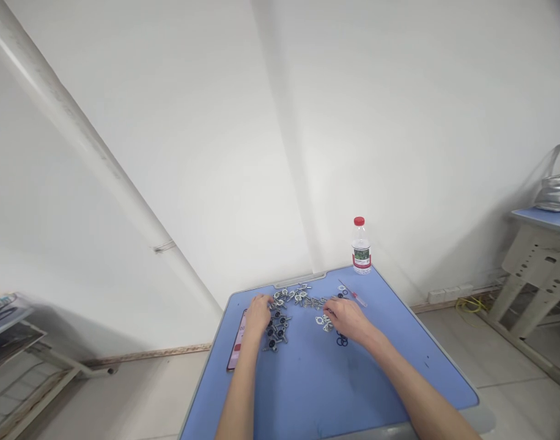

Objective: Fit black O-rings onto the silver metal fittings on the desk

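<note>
Two hands, bare, over one blue counter (302,385). Left hand (258,313): fingers bent downward, between the phone and the small parts; whether it grips anything, cannot tell. Right hand (346,318): fingertips drawn together near the screws (313,303) and plates (320,320); a held piece, if any, is too small to make out.

Small parts, all on the counter. Pale-topped parts (299,297): a loose group toward the far edge, near the left fingertips. Black-topped parts (280,333): a cluster just right of the left hand. Screws: a scatter between the pale-topped parts and the right fingertips. Plates: a small pile by the right hand. Black rings (342,340): several, overlapping, just on the near side of the right hand.

Also present: phone (236,351), lying flat by the left edge; thin tool (359,299), beyond the right hand; bottle (361,253), upright at the far right corner.

Hazards, as judged: the right wrist, lowered, could drag the rings out of place; a sweep could mix screws with plates, their groups lying so close; an outward nudge from the left forearm could push the phone off; a knock could topple the bottle.
</note>
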A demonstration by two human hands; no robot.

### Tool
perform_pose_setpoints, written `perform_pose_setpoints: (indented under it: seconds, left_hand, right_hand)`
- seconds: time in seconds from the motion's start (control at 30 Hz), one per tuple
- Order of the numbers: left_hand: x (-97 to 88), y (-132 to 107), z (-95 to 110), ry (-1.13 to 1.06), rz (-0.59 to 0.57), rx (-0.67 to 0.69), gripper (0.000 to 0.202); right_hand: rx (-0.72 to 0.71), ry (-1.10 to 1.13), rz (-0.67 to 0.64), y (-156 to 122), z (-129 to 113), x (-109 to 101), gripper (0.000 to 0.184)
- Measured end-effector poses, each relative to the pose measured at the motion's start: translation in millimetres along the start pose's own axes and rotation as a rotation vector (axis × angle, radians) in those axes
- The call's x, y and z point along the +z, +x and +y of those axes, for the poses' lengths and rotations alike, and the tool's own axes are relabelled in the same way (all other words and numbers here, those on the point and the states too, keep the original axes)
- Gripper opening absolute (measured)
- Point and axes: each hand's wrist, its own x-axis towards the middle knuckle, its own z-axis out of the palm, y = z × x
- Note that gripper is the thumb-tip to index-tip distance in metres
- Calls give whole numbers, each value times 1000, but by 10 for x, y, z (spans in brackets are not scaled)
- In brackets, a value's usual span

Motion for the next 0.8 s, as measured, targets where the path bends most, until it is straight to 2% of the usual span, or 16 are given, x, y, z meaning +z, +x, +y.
perform_pose_setpoints:
  seconds: [0.13,0.33,0.5,0.67,0.8]
  left_hand:
    - [38,34,-39,37,-22,26,33]
    - [-21,30,-92,42,-63,95,18]
    - [-13,9,-70,54,-90,101,21]
    - [-17,11,-7,86,-71,122,18]
    - [-151,-49,-20,108,-28,119,15]
  right_hand:
    - [4,-27,-17,3,-8,-30,23]
    - [6,-46,-18,-3,-12,-53,23]
    - [14,-45,-30,-1,-18,-57,24]
    - [-4,-48,-1,-1,8,-37,24]
    - [-5,-46,15,-1,35,-39,24]
